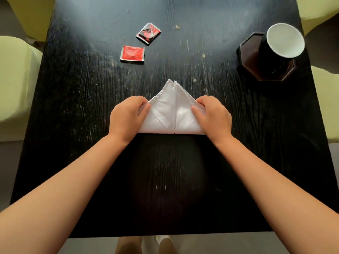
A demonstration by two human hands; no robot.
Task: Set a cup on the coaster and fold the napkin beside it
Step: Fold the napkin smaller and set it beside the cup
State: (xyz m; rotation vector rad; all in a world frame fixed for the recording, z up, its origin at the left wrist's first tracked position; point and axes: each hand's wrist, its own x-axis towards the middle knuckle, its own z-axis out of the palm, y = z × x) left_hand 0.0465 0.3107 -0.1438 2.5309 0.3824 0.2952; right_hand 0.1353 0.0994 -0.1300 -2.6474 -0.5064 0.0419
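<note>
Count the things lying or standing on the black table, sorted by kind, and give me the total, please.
Red packets: 2 (one flat, one crumpled)
White napkin: 1, held by the left hand and the right hand
Black cup: 1
Dark coaster: 1, under the cup
Total: 5

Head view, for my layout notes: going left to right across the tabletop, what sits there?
Flat red foil packet → crumpled red-and-black packet → white folded cloth napkin → dark octagonal coaster → black cup with white inside.
</note>
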